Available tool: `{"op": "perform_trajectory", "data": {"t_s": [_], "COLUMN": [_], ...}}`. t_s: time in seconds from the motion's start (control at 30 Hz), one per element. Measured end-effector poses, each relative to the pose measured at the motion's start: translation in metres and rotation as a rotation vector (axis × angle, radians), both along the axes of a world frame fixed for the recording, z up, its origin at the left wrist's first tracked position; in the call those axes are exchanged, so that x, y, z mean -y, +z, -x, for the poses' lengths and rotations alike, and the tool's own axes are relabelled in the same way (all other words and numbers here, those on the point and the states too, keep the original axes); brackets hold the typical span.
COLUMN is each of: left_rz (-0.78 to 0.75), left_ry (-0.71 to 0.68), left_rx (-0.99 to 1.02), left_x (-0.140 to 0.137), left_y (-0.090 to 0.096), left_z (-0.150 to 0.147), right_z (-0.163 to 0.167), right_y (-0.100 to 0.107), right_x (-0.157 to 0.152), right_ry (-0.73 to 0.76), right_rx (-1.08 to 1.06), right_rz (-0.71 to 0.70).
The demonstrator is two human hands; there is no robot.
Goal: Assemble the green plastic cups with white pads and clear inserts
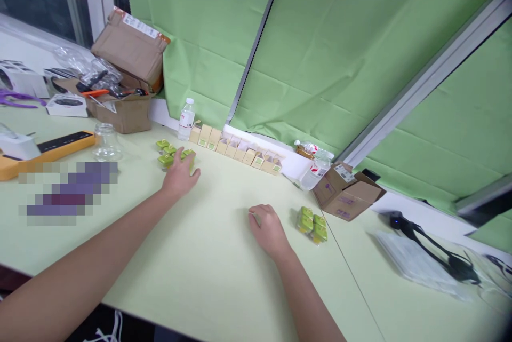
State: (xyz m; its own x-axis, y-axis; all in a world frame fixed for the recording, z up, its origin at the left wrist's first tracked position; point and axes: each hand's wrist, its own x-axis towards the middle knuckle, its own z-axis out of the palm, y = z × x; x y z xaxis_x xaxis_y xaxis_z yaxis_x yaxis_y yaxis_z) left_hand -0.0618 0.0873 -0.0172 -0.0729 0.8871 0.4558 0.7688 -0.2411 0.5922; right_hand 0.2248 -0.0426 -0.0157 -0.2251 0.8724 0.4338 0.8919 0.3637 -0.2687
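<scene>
My left hand (181, 175) reaches to a cluster of small containers with green lids (165, 160) at the left of the table. Its fingers are spread over the nearest ones and hide part of them; whether they touch cannot be made out. My right hand (269, 230) rests low over the middle of the table, fingers curled in, with nothing seen in it. To its right, apart from it, stands a second group of green-lidded containers (313, 223) with clear, yellowish lower parts.
A row of small cardboard boxes (236, 149) lines the back edge, beside a water bottle (186, 120). At right are another bottle (315, 172), a carton (347, 192) and a black cabled device (432, 251). A glass jar (107, 143) and an orange power strip (68, 147) lie left.
</scene>
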Motion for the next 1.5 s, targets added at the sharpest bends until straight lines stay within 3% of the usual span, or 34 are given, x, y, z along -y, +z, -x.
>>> {"op": "perform_trajectory", "data": {"t_s": [0.23, 0.47, 0.57, 0.77, 0.9, 1.1, 1.4, 1.5], "left_rz": [0.062, 0.009, -0.020, -0.073, 0.010, 0.063, 0.169, 0.175], "left_ry": [-0.001, -0.085, -0.247, -0.789, -0.965, -0.980, -0.958, -0.955], "left_rx": [-0.012, -0.001, -0.016, 0.120, 0.193, 0.295, 0.208, 0.200], "left_x": [-0.014, -0.006, 0.011, 0.065, 0.083, 0.085, 0.085, 0.082], "left_y": [-0.016, -0.012, -0.008, -0.002, -0.002, -0.001, -0.009, -0.009], "left_z": [0.007, -0.001, -0.017, -0.065, -0.077, -0.072, -0.077, -0.075], "right_z": [-0.016, -0.012, -0.005, 0.017, 0.027, 0.024, 0.038, 0.040], "right_y": [0.000, 0.000, -0.002, -0.004, -0.001, -0.003, -0.009, -0.004], "right_x": [-0.002, -0.005, -0.004, 0.004, 0.004, -0.002, 0.002, 0.002], "right_ry": [-0.058, -0.042, -0.027, 0.043, 0.168, 0.210, 0.166, 0.117], "right_rx": [-0.086, -0.133, -0.202, -0.482, -0.589, -0.715, -0.730, -0.895], "right_rz": [0.006, 0.047, 0.072, 0.175, 0.203, 0.286, 0.139, 0.141]}}
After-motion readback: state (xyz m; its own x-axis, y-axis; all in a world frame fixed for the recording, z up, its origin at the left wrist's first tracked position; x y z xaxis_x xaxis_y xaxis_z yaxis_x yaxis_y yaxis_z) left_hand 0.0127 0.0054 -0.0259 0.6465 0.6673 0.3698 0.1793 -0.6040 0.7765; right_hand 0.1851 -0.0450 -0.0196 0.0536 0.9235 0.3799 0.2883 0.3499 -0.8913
